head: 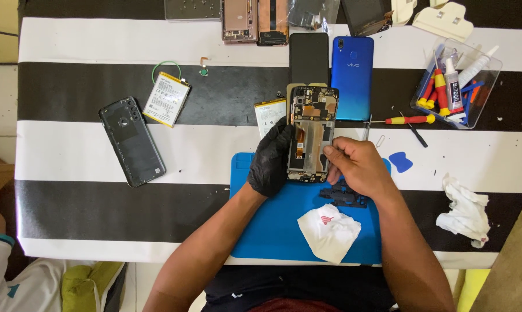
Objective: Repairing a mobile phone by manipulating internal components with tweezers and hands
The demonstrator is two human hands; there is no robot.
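Gripping the opened phone frame [311,134] along its left edge, the gloved left hand [270,163] steadies it above the blue work mat [272,225]. To its right, the bare right hand [358,167] pinches at the frame's right edge; whether it holds a small tool I cannot tell. Judging by the exposed boards, disassembly is mid-way, and the next move calls for fine, light fingertip work. Farther right lie a red-handled screwdriver [408,120] and a clear tool tray [474,110].
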